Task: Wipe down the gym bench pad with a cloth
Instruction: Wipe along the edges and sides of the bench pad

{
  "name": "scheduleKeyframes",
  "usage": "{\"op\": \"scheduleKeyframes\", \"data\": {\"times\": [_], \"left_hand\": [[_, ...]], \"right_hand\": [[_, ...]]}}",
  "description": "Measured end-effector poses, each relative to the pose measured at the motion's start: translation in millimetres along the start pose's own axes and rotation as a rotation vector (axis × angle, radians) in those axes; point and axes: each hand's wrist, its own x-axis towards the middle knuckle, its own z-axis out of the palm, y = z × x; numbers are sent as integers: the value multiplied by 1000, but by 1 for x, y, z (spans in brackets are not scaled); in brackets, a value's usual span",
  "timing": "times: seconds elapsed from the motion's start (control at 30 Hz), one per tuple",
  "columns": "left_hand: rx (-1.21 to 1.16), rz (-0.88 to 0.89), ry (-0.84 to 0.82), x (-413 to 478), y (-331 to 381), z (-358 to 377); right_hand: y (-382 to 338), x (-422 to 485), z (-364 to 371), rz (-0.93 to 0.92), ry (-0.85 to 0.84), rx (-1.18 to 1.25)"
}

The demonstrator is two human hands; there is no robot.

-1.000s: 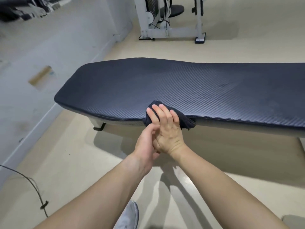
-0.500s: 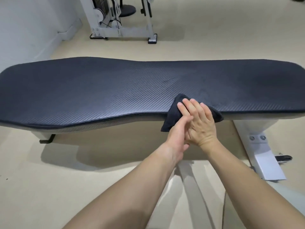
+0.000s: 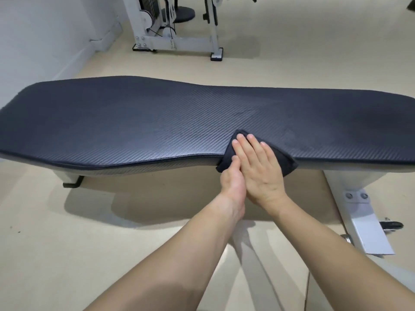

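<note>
Two bare forearms reaching forward from bottom edge. Right hand (image 3: pixel 261 173) flat, fingers spread, pressing dark cloth (image 3: pixel 284 163) over near edge of counter pad (image 3: pixel 146 124). Left hand (image 3: pixel 233 184) alongside, touching right; grip state cannot tell (fingers hidden). Beyond pad: beige floor (image 3: pixel 292 52), white machine frame (image 3: pixel 177 41).

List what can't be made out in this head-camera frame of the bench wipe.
- Left hand: its fingers lie under the right hand, so its grip on the cloth cannot be told.
- Cloth: mostly covered by the hands; its folds are hidden.
- Bench pad: its right end is cut off by the frame edge.
- Machine behind: its top is cut off by the upper edge.
</note>
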Motion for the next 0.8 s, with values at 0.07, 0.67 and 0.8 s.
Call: {"op": "scheduleKeyframes", "data": {"times": [0.07,0.67,0.8], "left_hand": [[-41,9,84,3,17,-31],[-573,177,342,-52,140,-232],[-660,256,429,-59,154,-256]], "right_hand": [[-36,17,-3,-45,-70,-5],[-272,147,-32,-537,-462,356],[-298,163,-51,-404,-598,788]]}}
